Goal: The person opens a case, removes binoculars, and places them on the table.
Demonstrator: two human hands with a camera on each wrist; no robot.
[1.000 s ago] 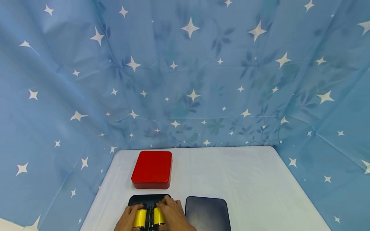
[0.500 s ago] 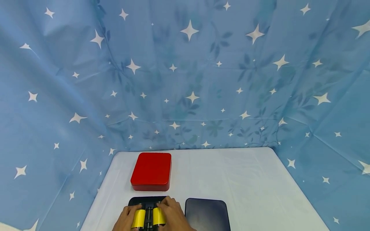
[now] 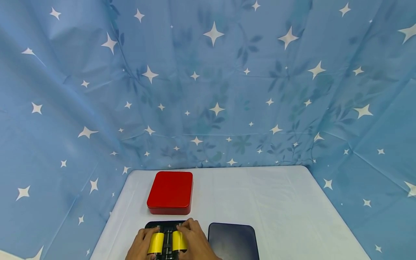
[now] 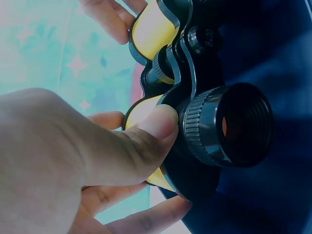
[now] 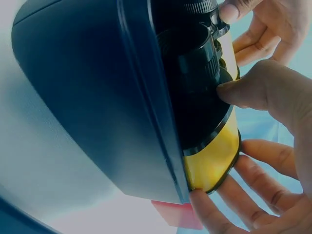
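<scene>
Black binoculars [image 3: 156,242] with yellow barrels sit in or just above an open dark tin [image 3: 152,224], at the bottom of the head view. My left hand [image 3: 139,245] grips one barrel. In the left wrist view its thumb presses beside the eyepiece [image 4: 229,126], with fingers beneath the yellow barrel. On the other barrel, my right hand [image 3: 196,240] holds with thumb near the eyepiece and fingers along the objective end, as the right wrist view shows. The tin's navy wall [image 5: 97,112] stands beside the binoculars there. Their lower ends are cut off in the head view.
A red square tin [image 3: 170,191] lies behind the dark one. To the right is a flat navy rounded piece [image 3: 232,242], perhaps a lid. White cloth covers the table [image 3: 286,216], and a blue starry curtain [image 3: 208,90] hangs around it.
Both hands keep their hold. The binoculars have risen or shifted slightly away from me, and the right hand's knuckles sit a little higher. The tins stay where they were.
</scene>
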